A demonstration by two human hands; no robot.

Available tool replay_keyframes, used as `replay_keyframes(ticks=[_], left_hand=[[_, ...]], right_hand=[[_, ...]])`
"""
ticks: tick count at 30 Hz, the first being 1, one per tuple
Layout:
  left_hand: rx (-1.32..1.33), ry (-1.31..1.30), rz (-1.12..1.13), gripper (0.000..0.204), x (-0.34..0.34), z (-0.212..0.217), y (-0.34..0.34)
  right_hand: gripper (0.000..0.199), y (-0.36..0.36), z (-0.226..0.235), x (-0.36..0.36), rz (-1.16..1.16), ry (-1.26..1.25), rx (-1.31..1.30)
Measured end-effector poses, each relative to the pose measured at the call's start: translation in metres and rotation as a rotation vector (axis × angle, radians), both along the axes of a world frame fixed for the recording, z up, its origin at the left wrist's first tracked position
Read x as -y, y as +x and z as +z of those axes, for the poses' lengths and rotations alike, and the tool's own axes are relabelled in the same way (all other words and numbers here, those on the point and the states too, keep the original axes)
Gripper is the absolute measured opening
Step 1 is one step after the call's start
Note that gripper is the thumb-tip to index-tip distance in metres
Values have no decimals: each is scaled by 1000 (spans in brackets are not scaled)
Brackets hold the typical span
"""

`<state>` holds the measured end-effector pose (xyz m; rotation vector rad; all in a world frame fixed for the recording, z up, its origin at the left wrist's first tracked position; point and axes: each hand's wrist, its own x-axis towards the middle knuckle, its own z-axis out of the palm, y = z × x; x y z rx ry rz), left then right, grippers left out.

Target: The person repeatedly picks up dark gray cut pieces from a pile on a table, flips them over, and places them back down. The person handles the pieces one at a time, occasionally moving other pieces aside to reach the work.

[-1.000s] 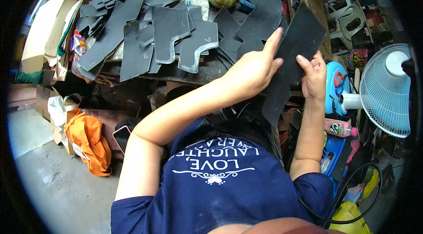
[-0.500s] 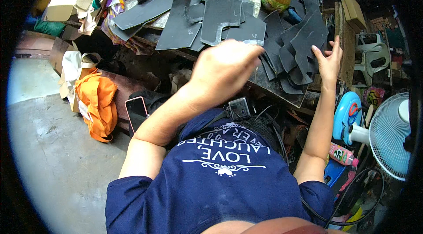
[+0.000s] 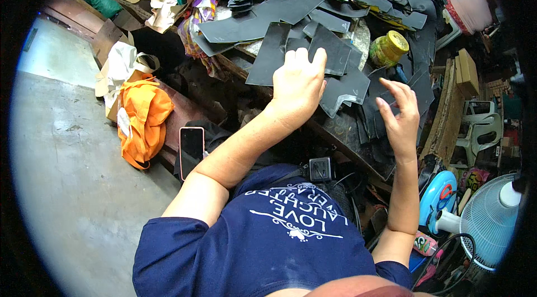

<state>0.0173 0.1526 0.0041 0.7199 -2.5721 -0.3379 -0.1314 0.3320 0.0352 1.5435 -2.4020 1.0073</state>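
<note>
My left hand (image 3: 298, 84) is over the front of a pile of flat black cut sheets. Its fingers bend forward and down onto a black sheet (image 3: 331, 53), and what lies under them is hidden. To its left lies another black sheet (image 3: 269, 56); to its right, one with a pale-edged notch (image 3: 345, 93) sticks out at the table's front. My right hand (image 3: 400, 121) hovers near more dark sheets at the right corner, its fingers apart and curved, holding nothing I can see.
A yellow-green jar (image 3: 389, 49) stands among the sheets. An orange bag (image 3: 144, 121) and a phone (image 3: 192, 151) are at left. On the right are a white fan (image 3: 492, 221), a blue round object (image 3: 439, 199) and a plastic chair (image 3: 478, 129). The wooden table edge (image 3: 352, 149) runs before me.
The view has tilted and shifted. My left hand has moved forward onto the sheets. My right hand has come inward from the table's right side.
</note>
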Motion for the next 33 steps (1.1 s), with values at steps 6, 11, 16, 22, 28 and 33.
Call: replay_keyframes(ticks=[6, 11, 16, 22, 28, 33], left_hand=[[-37, 65, -19, 65, 9, -6, -7], [-74, 58, -82, 69, 11, 0, -4], [-264, -117, 11, 40, 35, 6, 29], [-130, 334, 239, 35, 75, -6, 67], [-432, 581, 71, 43, 75, -16, 63], [-619, 442, 79, 38, 78, -10, 68]], right_hand=[[39, -2, -6, 30, 135, 30, 50], [48, -4, -13, 51, 76, 89, 298], [54, -2, -10, 52, 80, 190, 200], [59, -14, -5, 71, 5, 247, 100], [70, -17, -19, 93, 12, 228, 69], [67, -30, -23, 93, 92, 49, 340]])
